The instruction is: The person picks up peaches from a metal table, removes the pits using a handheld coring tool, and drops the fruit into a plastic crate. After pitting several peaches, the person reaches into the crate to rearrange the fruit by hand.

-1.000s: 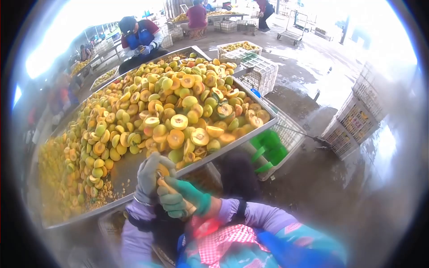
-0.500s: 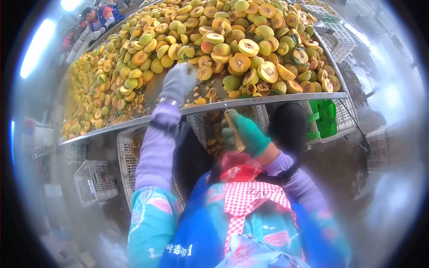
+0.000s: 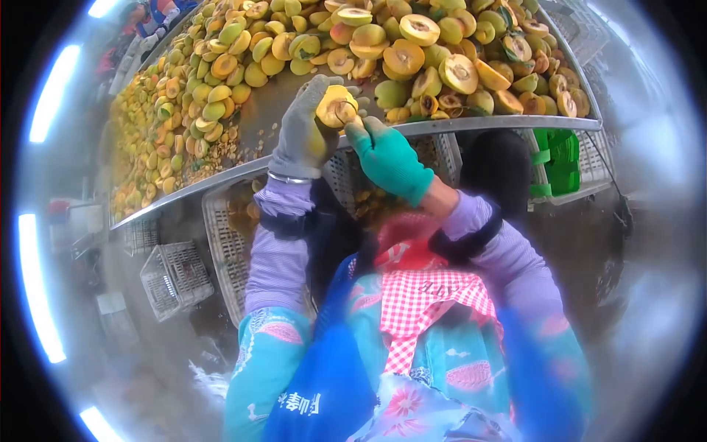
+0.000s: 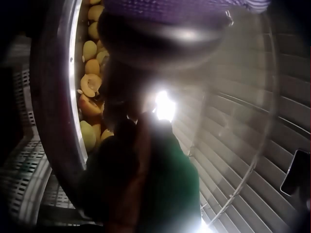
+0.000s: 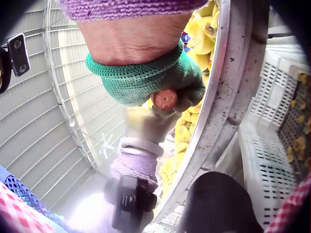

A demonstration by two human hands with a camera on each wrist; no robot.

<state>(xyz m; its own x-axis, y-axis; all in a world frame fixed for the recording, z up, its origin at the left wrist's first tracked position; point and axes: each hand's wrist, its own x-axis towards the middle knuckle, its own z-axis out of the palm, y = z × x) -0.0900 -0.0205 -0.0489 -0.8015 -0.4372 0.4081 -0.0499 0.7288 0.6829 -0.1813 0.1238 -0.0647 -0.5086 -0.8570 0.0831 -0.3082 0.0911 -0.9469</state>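
Note:
In the head view the left hand [image 3: 303, 132], in a grey glove, holds a halved yellow fruit [image 3: 337, 107], its cut face toward the camera. The right hand [image 3: 392, 160], in a green glove, meets the fruit's right side with its fingertips. From the right wrist view, the right hand [image 5: 146, 80] curls round a tool whose round reddish handle end [image 5: 165, 99] shows; the tool's tip is hidden there. Both hands are over the near edge of a metal table heaped with halved fruit [image 3: 458, 72]. The left wrist view is dark, with the green glove [image 4: 175, 184] low in it.
The metal table's rim [image 3: 434, 127] runs across in front of the body. White crates [image 3: 175, 280] stand below at left, another [image 3: 224, 250] lies under the near edge, and a green basket [image 3: 563, 162] is at right. Another person [image 3: 151, 22] is at the far left.
Since half a second ago, the left hand has come back from the heap holding a fruit half, and the right hand has risen to meet it. The head view has shifted slightly.

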